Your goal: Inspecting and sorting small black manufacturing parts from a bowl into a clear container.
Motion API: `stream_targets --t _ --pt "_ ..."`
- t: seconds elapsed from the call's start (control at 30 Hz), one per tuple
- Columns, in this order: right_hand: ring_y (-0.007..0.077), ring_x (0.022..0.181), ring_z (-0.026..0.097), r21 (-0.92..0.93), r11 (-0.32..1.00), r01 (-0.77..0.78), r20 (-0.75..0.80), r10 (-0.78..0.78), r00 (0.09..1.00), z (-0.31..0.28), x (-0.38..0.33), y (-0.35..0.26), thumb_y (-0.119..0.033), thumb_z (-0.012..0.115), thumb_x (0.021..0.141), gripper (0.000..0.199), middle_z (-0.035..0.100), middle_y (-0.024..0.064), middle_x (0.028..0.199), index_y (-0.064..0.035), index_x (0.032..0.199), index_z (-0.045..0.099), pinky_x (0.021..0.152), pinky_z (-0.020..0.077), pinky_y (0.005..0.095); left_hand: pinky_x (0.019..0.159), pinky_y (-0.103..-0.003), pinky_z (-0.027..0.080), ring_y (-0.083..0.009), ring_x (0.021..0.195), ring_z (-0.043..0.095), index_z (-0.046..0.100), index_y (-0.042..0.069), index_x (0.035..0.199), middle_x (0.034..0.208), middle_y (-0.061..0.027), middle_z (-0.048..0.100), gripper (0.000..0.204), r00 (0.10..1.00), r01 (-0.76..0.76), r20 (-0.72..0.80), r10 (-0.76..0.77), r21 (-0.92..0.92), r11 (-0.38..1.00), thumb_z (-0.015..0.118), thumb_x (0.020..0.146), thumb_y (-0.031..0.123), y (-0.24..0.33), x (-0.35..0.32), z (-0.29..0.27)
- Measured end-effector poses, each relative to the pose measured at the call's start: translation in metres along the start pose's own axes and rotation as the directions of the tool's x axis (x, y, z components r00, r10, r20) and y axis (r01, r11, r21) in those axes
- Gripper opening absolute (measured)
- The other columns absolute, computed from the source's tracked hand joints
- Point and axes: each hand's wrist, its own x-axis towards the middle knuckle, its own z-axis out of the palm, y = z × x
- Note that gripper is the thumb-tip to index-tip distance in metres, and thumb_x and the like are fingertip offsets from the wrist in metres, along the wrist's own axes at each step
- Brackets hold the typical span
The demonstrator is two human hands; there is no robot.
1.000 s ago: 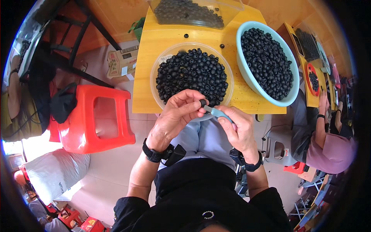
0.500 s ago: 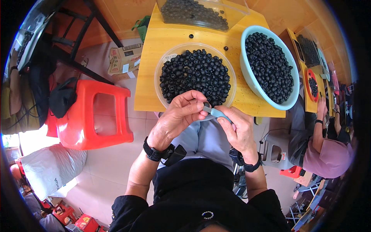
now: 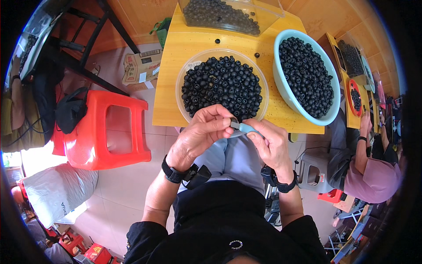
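My left hand (image 3: pixel 206 132) pinches a small black round piece (image 3: pixel 234 119) between thumb and fingers, mostly covered by them. In my right hand (image 3: pixel 273 143) is a small knife (image 3: pixel 247 128) with a light blue handle; its short blade meets the piece at my left fingertips. Both hands are just over the near rim of a shallow clear round tray (image 3: pixel 179 90). Black round pieces with holes, like beads (image 3: pixel 222 83), are heaped in that tray. To the right, a light blue basin (image 3: pixel 278 72) holds many more of them.
The yellow wooden table (image 3: pixel 169 101) carries a clear box (image 3: pixel 220 17) of black pieces at the back and two loose pieces. A red plastic stool (image 3: pixel 99 141) stands at left, a white sack (image 3: pixel 61 193) below it. At right, another person (image 3: pixel 371 178) works at another table.
Hardly anything differs. The knife and my fingertips have shifted very slightly against the black piece; both hands keep their grip.
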Motion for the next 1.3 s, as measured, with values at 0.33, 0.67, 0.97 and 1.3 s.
stream_targets --t 0.33,0.67,0.97,1.3 --pt "0.0285 0.063 0.063 -0.065 0.979 -0.193 -0.217 0.175 0.960 0.001 -0.002 0.042 -0.012 0.058 0.084 0.017 0.063 0.0156 0.072 0.0015 0.093 0.064 0.055 0.0475 0.0335 0.065 -0.024 0.052 -0.0121 0.071 0.061 0.058 0.003 0.090 0.087 -0.0081 0.063 0.009 0.995 0.014 0.097 -0.015 0.013 1.000 0.062 0.082 0.004 0.009 -0.014 0.010" --pt "0.0087 0.055 0.047 0.305 0.931 -0.200 -0.037 0.221 0.975 0.000 0.005 0.000 -0.007 0.071 0.071 0.026 0.057 0.0043 0.069 0.0001 0.095 0.064 0.049 0.0367 0.0228 0.067 -0.023 0.052 -0.0123 0.073 0.062 0.054 0.005 0.092 0.089 -0.0064 0.062 0.014 1.000 0.021 -0.021 -0.021 0.005 1.000 0.063 0.081 0.002 0.005 -0.006 0.007" --pt "0.0109 0.068 0.057 0.515 0.847 -0.134 0.123 0.082 0.989 -0.002 0.016 -0.016 -0.005 0.068 0.076 0.010 0.063 0.0038 0.074 -0.0046 0.086 0.066 0.059 0.0432 0.0250 0.061 -0.024 0.051 -0.0138 0.068 0.061 0.051 0.004 0.092 0.087 -0.0079 0.062 0.018 0.997 0.072 -0.003 -0.072 0.103 0.992 0.064 0.080 0.001 0.007 -0.007 0.010" --pt "0.0100 0.060 0.054 0.098 0.976 -0.192 -0.260 0.212 0.942 -0.047 0.043 0.025 -0.016 0.068 0.074 0.019 0.058 0.0093 0.063 0.0009 0.082 0.064 0.055 0.0431 0.0271 0.061 -0.024 0.051 -0.0139 0.068 0.061 0.052 0.001 0.094 0.084 -0.0104 0.062 0.015 0.947 0.016 -0.272 0.171 0.574 0.819 0.061 0.083 0.006 0.022 -0.006 0.031"
